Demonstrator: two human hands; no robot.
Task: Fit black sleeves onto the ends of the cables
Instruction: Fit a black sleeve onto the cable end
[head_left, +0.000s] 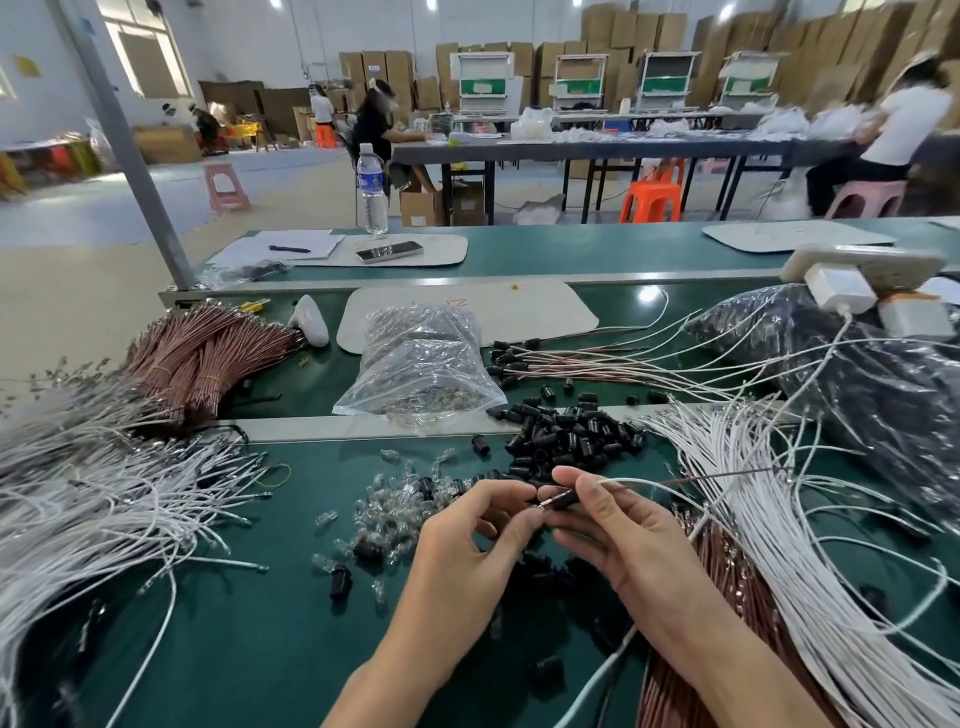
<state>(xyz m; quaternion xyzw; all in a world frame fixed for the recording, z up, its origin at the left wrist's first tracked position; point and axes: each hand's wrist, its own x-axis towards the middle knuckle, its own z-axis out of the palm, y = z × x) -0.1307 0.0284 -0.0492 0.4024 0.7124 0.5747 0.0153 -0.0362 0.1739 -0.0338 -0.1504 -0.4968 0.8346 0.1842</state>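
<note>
While right hand (613, 525) pinches a black sleeve (563, 500) on a white cable (639, 480) above the desk (260, 623), left hand (467, 540) pinches the cable tip (543, 505) beside it. Cable looks limp, light; sleeve small, rigid: grip close to the end.

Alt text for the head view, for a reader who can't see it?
Over a green workbench, the right hand pinches a black sleeve on a white cable while the left hand pinches the cable's tip. Around them lie loose sleeves and cable bundles.
</note>
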